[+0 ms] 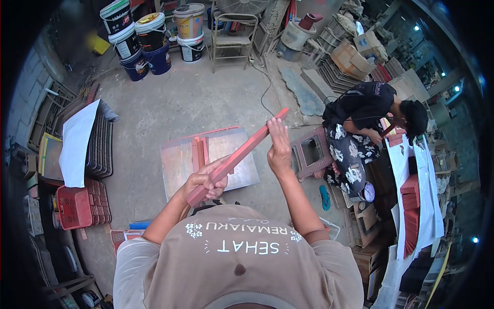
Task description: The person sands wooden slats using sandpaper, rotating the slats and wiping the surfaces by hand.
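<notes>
A long red bar (239, 153) slants across the middle of the view, its thick end low on the left and its narrow end up on the right. My left hand (210, 181) is wrapped round the bar near the thick end. Near the narrow end, my right hand (279, 147) touches the bar with its fingertips, the fingers stretched out and mostly straight. Below the bar, several reddish sticks (198, 154) lie on a flat sheet (242, 172) on the floor.
A co-worker (360, 118) sits at the right, bent over a long bench covered in white sheets (424, 201). Beside them is a low stool (312, 153). Paint buckets (135, 67) and a metal chair (234, 38) stand at the back; a red crate (82, 206) is at the left.
</notes>
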`<state>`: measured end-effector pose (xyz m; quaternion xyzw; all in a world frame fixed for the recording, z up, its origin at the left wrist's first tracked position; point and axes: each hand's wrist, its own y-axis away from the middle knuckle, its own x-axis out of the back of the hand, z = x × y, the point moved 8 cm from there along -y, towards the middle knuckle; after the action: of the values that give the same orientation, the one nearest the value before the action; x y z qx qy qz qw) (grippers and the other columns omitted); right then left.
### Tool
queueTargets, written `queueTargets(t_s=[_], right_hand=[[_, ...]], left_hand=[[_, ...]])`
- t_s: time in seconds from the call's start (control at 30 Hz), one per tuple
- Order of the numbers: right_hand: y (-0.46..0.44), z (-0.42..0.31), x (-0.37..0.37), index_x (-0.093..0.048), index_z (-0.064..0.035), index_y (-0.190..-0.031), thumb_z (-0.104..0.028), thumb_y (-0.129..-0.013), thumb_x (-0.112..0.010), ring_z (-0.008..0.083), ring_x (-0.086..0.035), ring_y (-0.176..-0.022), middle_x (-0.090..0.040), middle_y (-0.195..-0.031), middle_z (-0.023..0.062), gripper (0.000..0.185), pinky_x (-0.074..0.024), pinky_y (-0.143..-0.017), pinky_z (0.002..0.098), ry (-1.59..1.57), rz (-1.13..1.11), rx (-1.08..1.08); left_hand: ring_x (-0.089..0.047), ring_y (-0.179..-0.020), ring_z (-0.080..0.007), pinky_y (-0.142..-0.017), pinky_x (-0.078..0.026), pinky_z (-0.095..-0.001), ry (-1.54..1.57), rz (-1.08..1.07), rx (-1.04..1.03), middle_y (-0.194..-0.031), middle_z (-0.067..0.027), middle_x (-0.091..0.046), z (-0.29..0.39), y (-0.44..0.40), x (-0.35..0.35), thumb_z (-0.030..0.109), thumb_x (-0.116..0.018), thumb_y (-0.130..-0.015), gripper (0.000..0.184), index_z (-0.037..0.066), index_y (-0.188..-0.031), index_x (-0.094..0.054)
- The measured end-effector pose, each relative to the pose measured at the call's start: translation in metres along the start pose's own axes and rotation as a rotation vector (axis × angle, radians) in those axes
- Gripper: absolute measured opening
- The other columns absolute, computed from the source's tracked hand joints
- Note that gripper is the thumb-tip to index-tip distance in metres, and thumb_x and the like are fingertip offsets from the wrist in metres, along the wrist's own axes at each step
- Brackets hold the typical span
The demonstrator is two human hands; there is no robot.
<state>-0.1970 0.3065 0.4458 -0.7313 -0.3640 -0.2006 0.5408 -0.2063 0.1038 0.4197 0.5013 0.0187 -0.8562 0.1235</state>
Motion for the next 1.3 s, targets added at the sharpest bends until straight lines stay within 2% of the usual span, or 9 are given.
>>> queueTargets(t_s=[0.27,0.5,0.57,0.63,0.67,0.73,0.8,1.0,1.3], right_hand=[[-0.012,0.068,0.016,-0.043,-0.0052,-0.139,0.020,-0.065,-0.035,0.0335,-0.033,-0.137,-0.043,-0.142,0.0178,0.079,-0.0252,-0.113,0.0476,0.068,0.080,-0.176],[-0.011,0.033,0.010,-0.043,-0.0044,-0.138,0.020,-0.066,-0.035,0.0338,-0.035,-0.136,-0.042,-0.143,0.0174,0.076,-0.0263,-0.112,0.0481,0.012,0.056,-0.102],[-0.009,0.035,0.003,-0.044,-0.0041,-0.138,0.019,-0.068,-0.036,0.0342,-0.035,-0.136,-0.042,-0.143,0.0176,0.075,-0.0270,-0.112,0.0486,0.039,0.052,-0.110],[-0.007,0.033,-0.002,-0.044,-0.0036,-0.138,0.019,-0.069,-0.037,0.0350,-0.036,-0.135,-0.043,-0.142,0.0182,0.073,-0.0278,-0.111,0.0488,0.062,0.048,-0.107],[-0.005,0.031,-0.003,-0.044,-0.0034,-0.138,0.018,-0.070,-0.038,0.0355,-0.036,-0.135,-0.043,-0.142,0.0185,0.071,-0.0283,-0.111,0.0489,0.074,0.046,-0.105],[-0.002,0.024,-0.005,-0.045,-0.0025,-0.137,0.018,-0.071,-0.038,0.0362,-0.037,-0.135,-0.044,-0.141,0.0191,0.069,-0.0290,-0.110,0.0487,0.070,0.030,-0.131],[-0.001,0.025,-0.006,-0.045,-0.0023,-0.137,0.018,-0.071,-0.038,0.0369,-0.037,-0.134,-0.045,-0.140,0.0199,0.069,-0.0304,-0.110,0.0483,0.076,0.030,-0.152],[-0.003,0.026,-0.011,-0.042,-0.0013,-0.138,0.018,-0.071,-0.039,0.0373,-0.036,-0.135,-0.045,-0.140,0.0191,0.070,-0.0298,-0.110,0.0488,0.118,0.008,-0.190],[-0.008,0.021,-0.017,-0.043,-0.0021,-0.138,0.017,-0.072,-0.038,0.0374,-0.036,-0.135,-0.045,-0.140,0.0189,0.069,-0.0288,-0.110,0.0496,0.084,0.027,-0.151]], left_hand=[[-0.035,-0.050,-0.0092,-0.044,-0.033,-0.0196,-0.306,0.131,0.011,-0.075,-0.0044,-0.041,0.007,0.023,-0.013,0.006,-0.051,-0.049,0.096,0.002,-0.143,-0.030],[-0.038,-0.054,-0.0099,-0.052,-0.036,-0.0214,-0.727,0.239,-0.041,-0.077,-0.0044,-0.050,0.017,0.033,-0.014,0.007,-0.051,-0.051,0.098,0.004,-0.147,-0.033],[-0.051,-0.087,-0.0137,-0.080,-0.038,-0.0216,-0.838,0.270,-0.037,-0.106,-0.0104,-0.055,0.017,0.037,-0.008,0.006,-0.050,-0.046,0.101,0.000,-0.145,-0.033],[-0.054,-0.090,-0.0142,-0.083,-0.040,-0.0222,-0.923,0.269,-0.065,-0.109,-0.0114,-0.058,0.016,0.040,-0.002,0.006,-0.050,-0.047,0.100,0.000,-0.145,-0.034],[-0.051,-0.077,-0.0127,-0.073,-0.041,-0.0226,-0.953,0.254,-0.094,-0.098,-0.0095,-0.058,0.014,0.041,0.001,0.007,-0.051,-0.050,0.097,0.002,-0.145,-0.034],[-0.048,-0.082,-0.0126,-0.076,-0.038,-0.0228,-0.994,0.243,-0.134,-0.102,-0.0093,-0.056,0.017,0.042,-0.004,0.006,-0.051,-0.050,0.096,0.001,-0.145,-0.034],[-0.047,-0.119,-0.0152,-0.102,-0.029,-0.0225,-1.012,0.254,-0.158,-0.132,-0.0128,-0.052,0.020,0.045,-0.014,0.005,-0.048,-0.045,0.100,-0.004,-0.143,-0.034],[-0.047,-0.118,-0.0145,-0.100,-0.028,-0.0200,-1.052,0.296,-0.024,-0.131,-0.0109,-0.053,0.023,0.056,-0.023,0.002,-0.046,-0.046,0.098,-0.002,-0.143,-0.036],[-0.053,-0.099,-0.0124,-0.086,-0.039,-0.0193,-1.004,0.335,-0.067,-0.119,-0.0106,-0.058,0.021,0.060,-0.010,0.004,-0.047,-0.045,0.098,0.000,-0.143,-0.038]])
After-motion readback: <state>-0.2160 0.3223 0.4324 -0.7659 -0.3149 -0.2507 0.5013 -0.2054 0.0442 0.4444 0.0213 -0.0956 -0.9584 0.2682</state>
